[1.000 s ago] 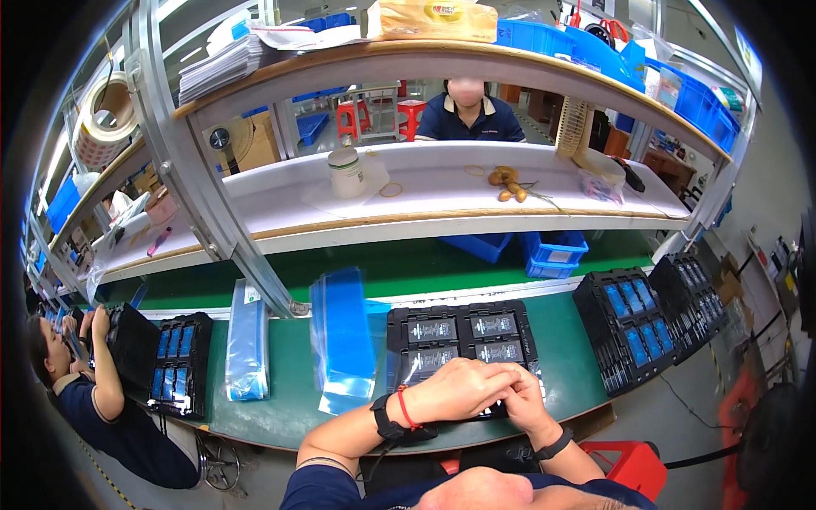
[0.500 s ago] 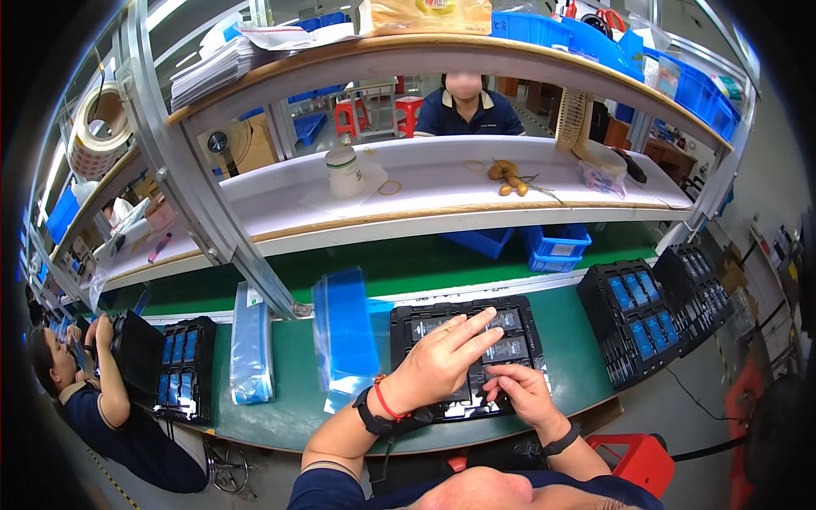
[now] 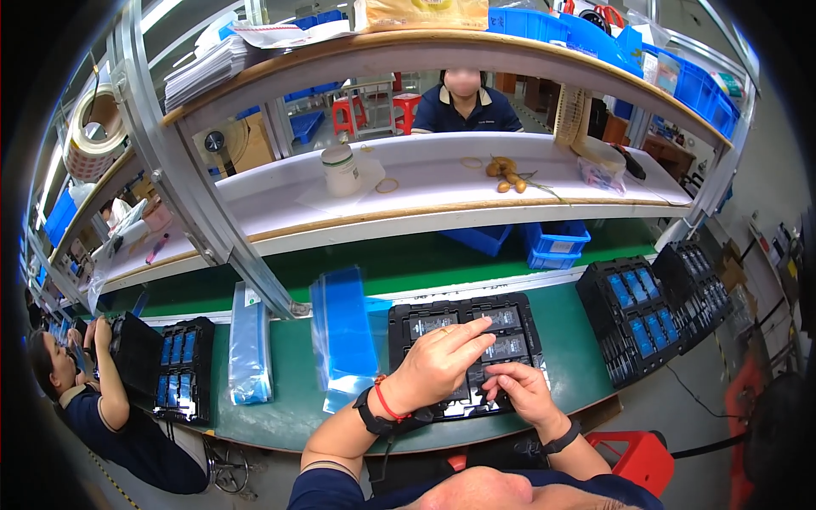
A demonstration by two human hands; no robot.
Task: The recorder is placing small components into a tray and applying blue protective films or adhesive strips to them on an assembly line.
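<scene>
A black compartment tray (image 3: 537, 340) lies on the green bench in front of me. Flat dark rectangular pieces with printed faces, which look like batteries (image 3: 433, 324), sit in its compartments. My left hand (image 3: 442, 361) reaches across the tray's middle with its fingers stretched out, covering some of the pieces. I see nothing held in it; whether the fingertips touch a piece I cannot tell. My right hand (image 3: 525, 393) hovers at the tray's near right part, fingers loosely bent and apart, with nothing visible between them.
Blue plastic film sheets (image 3: 347, 327) and a clear-wrapped stack (image 3: 250, 348) lie left of the tray. Stacked black trays (image 3: 633, 340) with blue-faced pieces stand right. A shelf (image 3: 425, 216) spans the back. A co-worker (image 3: 127, 416) works at left; another person (image 3: 467, 115) sits beyond.
My left hand's fingers have drawn slightly back toward me and lower, showing more of the pieces at the tray's far side. The right hand stays nearly in place.
</scene>
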